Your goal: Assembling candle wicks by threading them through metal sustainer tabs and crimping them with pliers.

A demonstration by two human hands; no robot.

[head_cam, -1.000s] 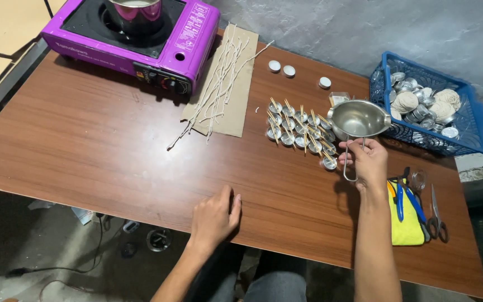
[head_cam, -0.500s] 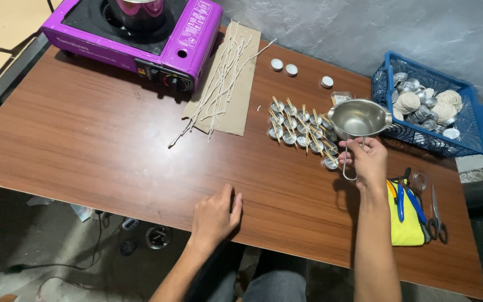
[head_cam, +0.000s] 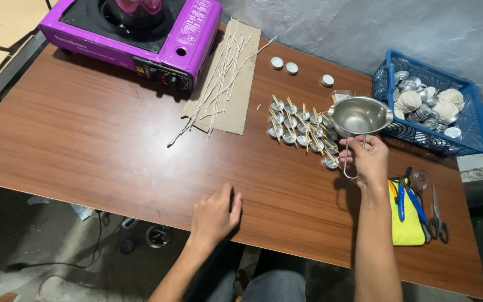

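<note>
- The right hand [head_cam: 368, 159], right of centre in the frame, closes its fingers [head_cam: 359, 146] around the thin wire handle of a small steel pouring pot [head_cam: 360, 116].
- The pot's bowl sits just above the fingertips, toward the top of the frame, held over the right end of a cluster of small metal cups with wooden sticks [head_cam: 300, 126].
- The left hand [head_cam: 214, 214], low in the centre, lies palm down on the wooden table [head_cam: 85, 140] near its front edge, fingers together and holding nothing.
- A blue basket [head_cam: 473, 126] stands at the upper right, a purple stove [head_cam: 135, 28] at the upper left.
</note>
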